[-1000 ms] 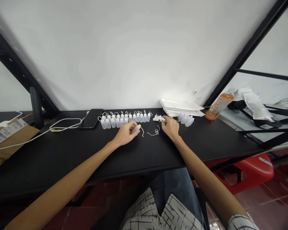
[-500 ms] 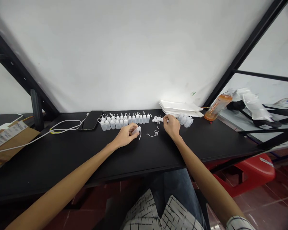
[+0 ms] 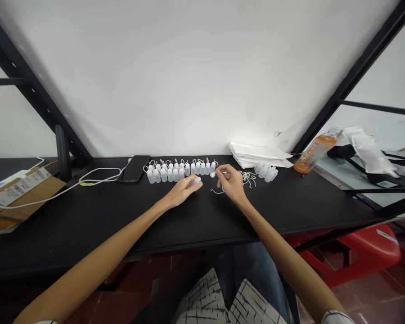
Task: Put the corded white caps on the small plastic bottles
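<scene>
Near the middle of the black table, my left hand is closed around a small translucent squeeze bottle, its top pointing to the right. Just to the right, my right hand pinches a small white cap between thumb and fingertips, apart from the bottle. Behind the left hand stand rows of small capped bottles with thin looped straps. White caps with stringy straps lie beside my right hand, which partly hides them. Farther right sits a cluster of small translucent bottles.
A stack of white paper lies by the wall. To the left are a black phone, a white cable and a cardboard package. An orange drink bottle leans at the right, above a red stool.
My right hand has moved left from the cap pile, bringing a cap close to the bottle. In my left hand the bottle has turned slightly; its dangling strap no longer shows. The view has shifted a little.
</scene>
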A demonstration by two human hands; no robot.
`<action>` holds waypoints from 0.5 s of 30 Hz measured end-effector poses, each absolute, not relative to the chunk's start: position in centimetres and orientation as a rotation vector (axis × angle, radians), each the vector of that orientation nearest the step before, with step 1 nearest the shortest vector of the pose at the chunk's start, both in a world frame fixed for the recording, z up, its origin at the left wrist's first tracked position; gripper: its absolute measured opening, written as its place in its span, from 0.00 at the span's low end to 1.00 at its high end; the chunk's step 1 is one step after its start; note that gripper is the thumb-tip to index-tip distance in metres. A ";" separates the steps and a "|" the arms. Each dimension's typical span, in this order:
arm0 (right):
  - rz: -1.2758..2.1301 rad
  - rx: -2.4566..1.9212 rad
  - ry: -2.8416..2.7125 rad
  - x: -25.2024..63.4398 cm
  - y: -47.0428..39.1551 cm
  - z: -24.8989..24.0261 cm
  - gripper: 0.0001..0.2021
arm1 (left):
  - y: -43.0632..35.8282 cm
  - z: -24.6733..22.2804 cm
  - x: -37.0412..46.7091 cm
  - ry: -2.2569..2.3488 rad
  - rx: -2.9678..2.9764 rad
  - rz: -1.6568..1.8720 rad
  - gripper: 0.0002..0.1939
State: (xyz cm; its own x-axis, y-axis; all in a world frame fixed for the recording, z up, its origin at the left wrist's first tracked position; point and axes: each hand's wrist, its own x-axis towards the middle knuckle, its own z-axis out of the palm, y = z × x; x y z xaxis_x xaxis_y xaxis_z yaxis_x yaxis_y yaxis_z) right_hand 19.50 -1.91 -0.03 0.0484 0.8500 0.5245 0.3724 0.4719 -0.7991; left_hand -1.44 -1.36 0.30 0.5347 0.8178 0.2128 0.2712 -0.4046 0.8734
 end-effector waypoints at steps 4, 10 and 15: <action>0.636 -0.987 -1.547 17.0 -2.0 0.4 0.14 | -1.2 0.1 -1.1 0.894 1.740 0.851 0.26; 0.631 -0.981 -1.615 15.8 -2.1 0.5 0.14 | -0.8 -0.1 -1.2 0.877 1.588 0.800 0.26; 0.621 -0.979 -1.624 16.1 -2.5 0.3 0.12 | -0.8 0.0 -1.4 0.827 1.580 0.749 0.21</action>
